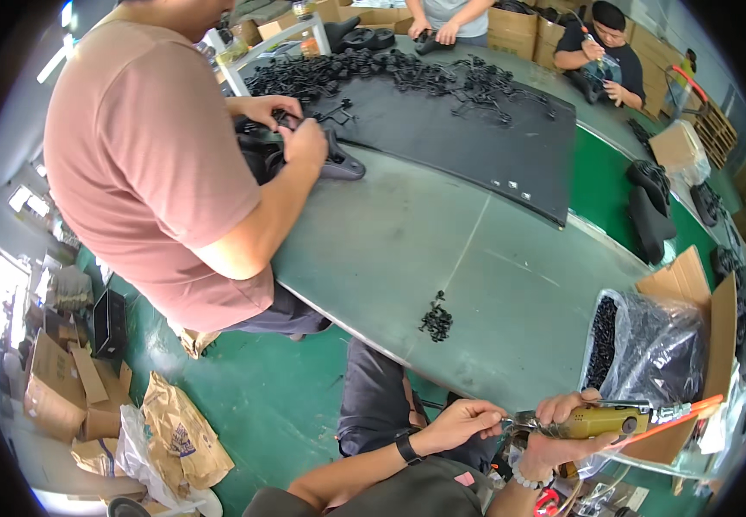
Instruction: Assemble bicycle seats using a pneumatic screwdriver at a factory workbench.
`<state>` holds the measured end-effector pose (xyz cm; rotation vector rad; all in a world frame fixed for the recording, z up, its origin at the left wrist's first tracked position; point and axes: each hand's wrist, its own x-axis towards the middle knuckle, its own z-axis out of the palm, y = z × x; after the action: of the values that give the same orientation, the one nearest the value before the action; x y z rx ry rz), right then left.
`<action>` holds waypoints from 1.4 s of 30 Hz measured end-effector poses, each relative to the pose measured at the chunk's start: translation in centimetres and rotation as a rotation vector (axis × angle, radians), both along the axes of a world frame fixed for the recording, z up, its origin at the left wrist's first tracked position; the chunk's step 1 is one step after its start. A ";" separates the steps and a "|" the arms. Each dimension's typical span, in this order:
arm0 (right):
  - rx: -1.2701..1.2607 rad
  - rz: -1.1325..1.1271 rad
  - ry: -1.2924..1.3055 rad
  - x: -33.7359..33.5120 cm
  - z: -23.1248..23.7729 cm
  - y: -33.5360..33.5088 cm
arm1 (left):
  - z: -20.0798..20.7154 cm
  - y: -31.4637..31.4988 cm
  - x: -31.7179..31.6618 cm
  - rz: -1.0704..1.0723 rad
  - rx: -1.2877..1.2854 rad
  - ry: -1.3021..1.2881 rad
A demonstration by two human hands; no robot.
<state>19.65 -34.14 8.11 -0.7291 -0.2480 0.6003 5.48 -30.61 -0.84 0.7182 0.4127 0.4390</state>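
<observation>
- Here, in the lower right of the frame, two bare hands meet at one hand tool (601, 422), olive-yellow with a metal nose pointing left.
- The right hand (562, 448) is wrapped round the tool's body, and one bracelet (530, 478) of pale beads circles its wrist.
- The left hand (461, 425) has thumb and fingertips pressed together just beside the nose; whether they pinch a small part I cannot tell. One black watch (408, 448) is on that wrist.
- One orange hose (705, 402) shows at the tool's rear, toward the right edge.
- Just above the tool stand one open cardboard box (721, 332) and, in it, one clear plastic bag (661, 345) of small black parts, too many to count.
- One little pile (436, 320) of black parts lies right of centre on the one grey-green table (373, 250).
- One black board (485, 151) fills the upper middle, with one tangled heap (364, 73) along its far edge.
- Three other people are at work: one upper left, in a pink shirt (149, 138), one top centre, one upper right.
- At least two black bike seats (651, 228) lie at the right.
</observation>
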 end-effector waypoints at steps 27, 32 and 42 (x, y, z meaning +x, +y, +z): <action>-0.769 0.229 -0.211 4.0 -11.9 -5.2 | -7.0 5.9 4.3 0.475 1.232 0.393; -0.842 0.307 -0.264 5.6 -14.0 -4.3 | -6.1 7.2 3.1 0.471 1.231 0.520; -0.888 0.353 -0.211 5.9 -12.2 -4.4 | -5.2 6.9 4.2 0.391 1.271 0.405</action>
<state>25.58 -38.56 -4.09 -1.6320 -0.3076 0.9848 9.64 -23.75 -6.09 1.9966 0.6493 0.9458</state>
